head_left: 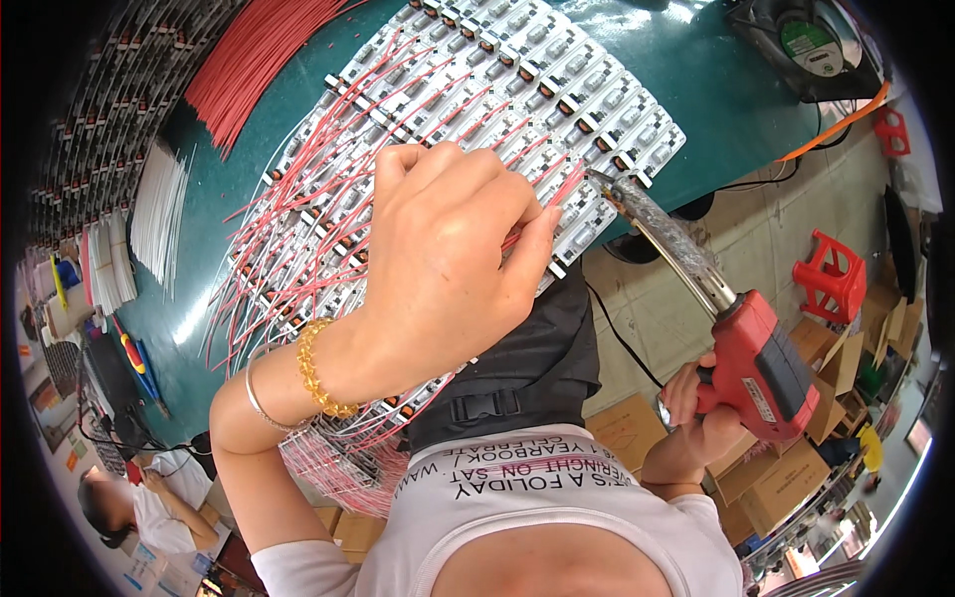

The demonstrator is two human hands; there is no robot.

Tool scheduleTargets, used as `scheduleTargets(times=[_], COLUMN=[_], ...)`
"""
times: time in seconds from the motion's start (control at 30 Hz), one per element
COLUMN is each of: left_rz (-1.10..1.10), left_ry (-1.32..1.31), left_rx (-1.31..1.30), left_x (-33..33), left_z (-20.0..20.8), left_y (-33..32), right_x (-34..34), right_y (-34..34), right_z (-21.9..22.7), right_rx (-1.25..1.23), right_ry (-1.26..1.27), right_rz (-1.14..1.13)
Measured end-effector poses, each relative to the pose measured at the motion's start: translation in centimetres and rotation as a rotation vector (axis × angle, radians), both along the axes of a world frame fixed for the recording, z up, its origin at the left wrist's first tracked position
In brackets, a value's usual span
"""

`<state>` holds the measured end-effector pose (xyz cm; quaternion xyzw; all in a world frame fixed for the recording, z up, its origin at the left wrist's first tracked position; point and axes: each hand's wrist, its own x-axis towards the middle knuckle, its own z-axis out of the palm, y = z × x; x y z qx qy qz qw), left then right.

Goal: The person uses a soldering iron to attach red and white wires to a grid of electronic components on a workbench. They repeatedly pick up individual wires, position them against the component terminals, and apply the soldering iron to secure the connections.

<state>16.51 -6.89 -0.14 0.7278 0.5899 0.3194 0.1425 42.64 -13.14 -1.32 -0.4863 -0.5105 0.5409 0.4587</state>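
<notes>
My left hand [448, 259] rests over a sheet of small white circuit boards [517, 80] laid in rows on a green table [736, 99]. Its thumb and fingers pinch a thin red wire [542, 204] at the boards' near edge. Many red and white wires run across the boards. My right hand [696, 413] grips a red soldering gun [751, 363] by its handle. The gun's long metal barrel [671, 244] reaches up and left, its tip right beside the pinched wire. A yellow bead bracelet and a thin bangle sit on my left wrist.
A bundle of loose red wires [249, 60] and stacks of white wires [159, 214] lie at the table's left. A fan [811, 45] sits top right. Red plastic stools [831, 274] and cardboard boxes [786, 478] stand on the floor. Another person [129, 507] sits lower left.
</notes>
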Motion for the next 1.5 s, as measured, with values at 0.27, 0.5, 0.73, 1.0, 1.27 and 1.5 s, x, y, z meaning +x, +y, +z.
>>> scheduleTargets(times=[0.27, 0.5, 0.73, 1.0, 1.27, 1.5], left_rz=[0.005, 0.004, 0.018, -0.037, -0.041, -0.045], left_ry=[0.006, 0.016, 0.005, -0.043, -0.006, 0.005], left_rx=[0.022, 0.011, 0.134, -0.035, -0.034, -0.016], left_x=[0.0, 0.0, -0.4, 1.0, 1.0, 0.9], left_z=[-0.1, 0.0, 0.5, 0.3, 0.2, -0.1], left_y=[0.0, -0.1, 0.0, -0.4, -0.4, -0.4], right_x=[0.3, -0.4, 1.1, 1.5, 1.7, 1.4], right_y=[0.0, -0.1, -0.5, -1.1, -0.9, -0.7], right_z=[0.2, 0.2, -0.1, -0.3, -0.2, -0.1], right_rx=[0.031, 0.066, 0.044, 0.017, -0.01, -0.012], right_ry=[-0.003, -0.016, 0.064, 0.08, 0.012, -0.028], right_rz=[-0.01, -0.015, -0.01, -0.022, 0.025, 0.019])
